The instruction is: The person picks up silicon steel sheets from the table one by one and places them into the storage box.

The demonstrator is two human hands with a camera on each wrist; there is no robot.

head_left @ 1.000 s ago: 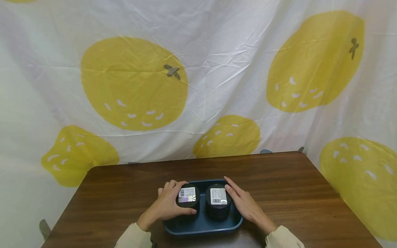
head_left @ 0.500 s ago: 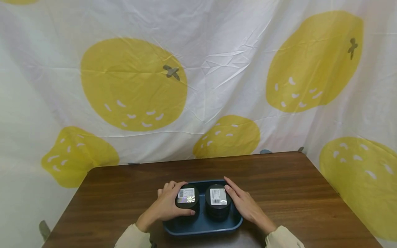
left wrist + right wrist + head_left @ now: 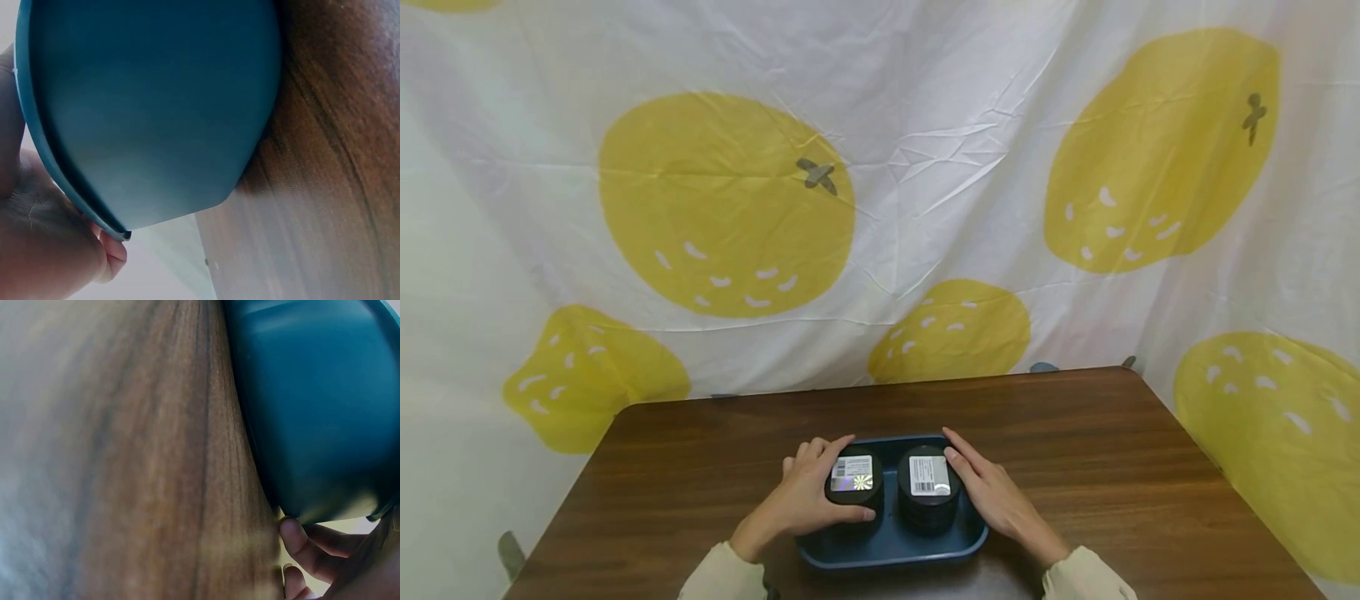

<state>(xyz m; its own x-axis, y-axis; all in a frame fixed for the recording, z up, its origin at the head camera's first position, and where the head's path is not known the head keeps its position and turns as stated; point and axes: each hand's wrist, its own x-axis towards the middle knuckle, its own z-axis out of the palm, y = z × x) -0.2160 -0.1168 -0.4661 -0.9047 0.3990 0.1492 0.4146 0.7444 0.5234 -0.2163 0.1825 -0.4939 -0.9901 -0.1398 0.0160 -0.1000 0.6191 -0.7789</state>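
Note:
Two black round jars, a left jar (image 3: 853,475) and a right jar (image 3: 929,477), stand in a blue tray (image 3: 889,553); each lid bears a white barcode label. My left hand (image 3: 811,493) reaches over the tray's left rim and grips the left jar, thumb in front and forefinger behind. At the tray's right end, my right hand (image 3: 994,493) holds the rim, with its thumb close to the right jar. In the right wrist view its curled fingers (image 3: 312,550) lie by the tray's outer wall (image 3: 325,412). The left wrist view shows the tray's outer wall (image 3: 150,112) beside my left hand (image 3: 44,231).
The tray sits near the front of a brown wooden table (image 3: 715,467). Behind the table hangs a white curtain (image 3: 925,208) printed with large yellow fruit.

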